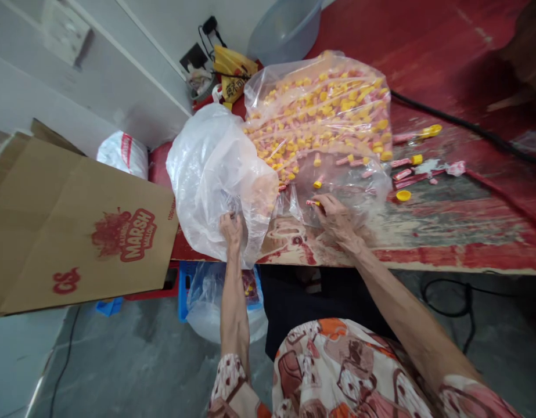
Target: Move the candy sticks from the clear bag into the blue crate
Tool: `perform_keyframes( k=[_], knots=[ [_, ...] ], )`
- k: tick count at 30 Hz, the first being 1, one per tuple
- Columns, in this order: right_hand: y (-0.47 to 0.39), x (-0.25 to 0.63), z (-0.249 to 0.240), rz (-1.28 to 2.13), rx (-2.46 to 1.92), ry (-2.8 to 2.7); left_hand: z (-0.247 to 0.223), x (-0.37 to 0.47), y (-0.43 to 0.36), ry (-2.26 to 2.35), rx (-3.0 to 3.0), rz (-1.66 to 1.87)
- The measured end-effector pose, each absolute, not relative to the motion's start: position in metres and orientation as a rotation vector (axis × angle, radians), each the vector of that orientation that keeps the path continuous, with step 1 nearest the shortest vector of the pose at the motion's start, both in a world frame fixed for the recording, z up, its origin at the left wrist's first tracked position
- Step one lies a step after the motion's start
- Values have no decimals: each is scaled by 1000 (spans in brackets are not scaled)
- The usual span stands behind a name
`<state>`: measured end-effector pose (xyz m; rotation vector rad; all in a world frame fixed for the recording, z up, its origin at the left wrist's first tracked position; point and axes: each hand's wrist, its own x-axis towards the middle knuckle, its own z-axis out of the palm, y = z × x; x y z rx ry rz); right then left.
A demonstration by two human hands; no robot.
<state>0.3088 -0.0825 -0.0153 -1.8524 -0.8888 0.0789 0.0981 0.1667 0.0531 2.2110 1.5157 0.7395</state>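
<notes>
My right hand (336,217) pinches a small red-and-white wrapped tube (312,202) with a yellow end, just over the near edge of a clear plastic bag (355,191). Many similar yellow-capped tubes (320,110) fill that bag, and a few lie loose near its mouth. On the left, my left hand (231,227) reaches into the folds of a puffy white translucent bag (202,168). Its fingers are closed, and what they hold, if anything, is too small to make out. The white bag rests against the clear one.
A cardboard box (85,226) stands left of the red worn table (424,35). Loose tubes and a yellow cap (403,196) lie at right, beside a black cable (459,119). Behind are a grey basin (289,29) and yellow packet (233,69). A blue crate (183,290) sits below.
</notes>
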Motion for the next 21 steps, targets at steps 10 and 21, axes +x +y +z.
perform_keyframes(
  k=[10,21],
  knots=[
    [-88,314,-3,255,-1729,-873,64,164,68,967,1563,911],
    [-83,316,3,728,-1294,-636,44,196,48,779,1514,607]
  ],
)
